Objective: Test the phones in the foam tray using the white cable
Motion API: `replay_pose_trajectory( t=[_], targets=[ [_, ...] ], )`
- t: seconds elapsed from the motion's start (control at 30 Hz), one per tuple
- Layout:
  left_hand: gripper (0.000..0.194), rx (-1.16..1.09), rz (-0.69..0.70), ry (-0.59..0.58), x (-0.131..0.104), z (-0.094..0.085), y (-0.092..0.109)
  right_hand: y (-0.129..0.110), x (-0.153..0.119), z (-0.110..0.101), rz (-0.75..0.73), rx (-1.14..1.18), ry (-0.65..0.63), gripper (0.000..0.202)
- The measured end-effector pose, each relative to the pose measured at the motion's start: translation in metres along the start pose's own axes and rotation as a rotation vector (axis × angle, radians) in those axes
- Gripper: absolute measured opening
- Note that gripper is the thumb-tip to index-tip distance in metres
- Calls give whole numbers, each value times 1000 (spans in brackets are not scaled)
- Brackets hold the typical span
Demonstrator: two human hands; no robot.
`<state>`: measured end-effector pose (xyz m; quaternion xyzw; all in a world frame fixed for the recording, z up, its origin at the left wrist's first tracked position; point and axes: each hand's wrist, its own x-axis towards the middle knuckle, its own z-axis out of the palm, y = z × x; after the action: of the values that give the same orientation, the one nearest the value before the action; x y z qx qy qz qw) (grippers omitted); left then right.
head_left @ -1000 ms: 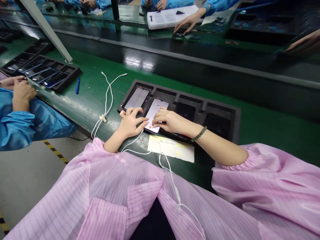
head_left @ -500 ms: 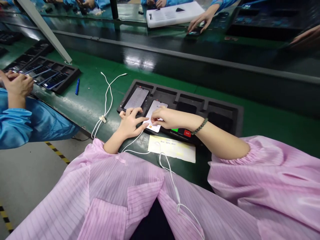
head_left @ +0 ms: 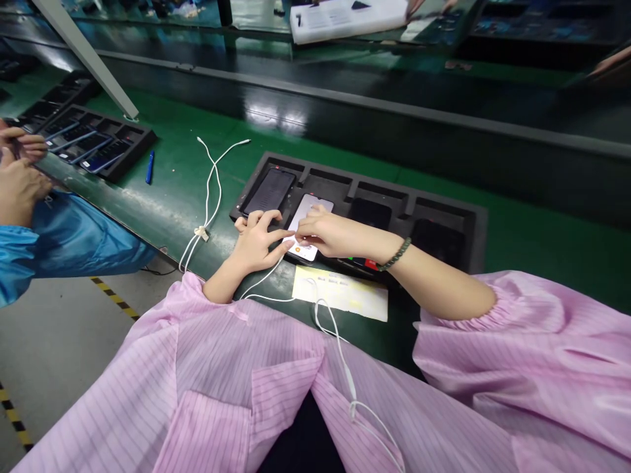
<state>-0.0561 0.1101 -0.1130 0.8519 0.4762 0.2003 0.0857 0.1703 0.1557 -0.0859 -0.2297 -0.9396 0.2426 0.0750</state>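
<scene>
A smartphone with a lit white screen lies in the second slot of a black tray. My left hand has its fingers spread at the phone's left edge, its fingertips touching the lower screen. Over the same screen, my right hand is bent, with fingertips at the glass and nothing visible held; it hides part of the display. Another smartphone, its screen dim, lies in the leftmost slot. Two dark phones sit in the slots to the right, partly behind my right arm.
A yellow-and-white paper slip lies before the tray. White cables run at the left and across my lap. A blue pen lies near another phone tray. A co-worker's hands are at far left. A raised ledge runs behind.
The leftmost phone's screen has gone from bright to dim. My right hand has shifted slightly on the screen; my left hand stays put. The co-worker's hands at left have moved.
</scene>
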Motion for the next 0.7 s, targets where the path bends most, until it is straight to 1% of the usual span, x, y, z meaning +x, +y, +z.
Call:
replay_pose_trajectory(
  t=[0.2,0.3,0.37,0.5,0.63,0.7],
  targets=[
    [48,11,-3,1,0,1,0,-10,1,12,69,-248,13,21],
    [47,14,-11,1,1,0,0,-14,2,15,71,-344,29,22],
    [46,13,-14,-6,2,0,1,-14,2,17,63,-367,43,22],
    [45,5,-18,-9,3,0,1,-10,-2,13,67,-297,58,19],
    [44,-8,-19,-21,2,-1,1,-7,-14,0,99,-139,93,18],
    [44,-14,-19,-28,2,-1,1,-5,-18,-5,106,-44,85,18]
  ],
)
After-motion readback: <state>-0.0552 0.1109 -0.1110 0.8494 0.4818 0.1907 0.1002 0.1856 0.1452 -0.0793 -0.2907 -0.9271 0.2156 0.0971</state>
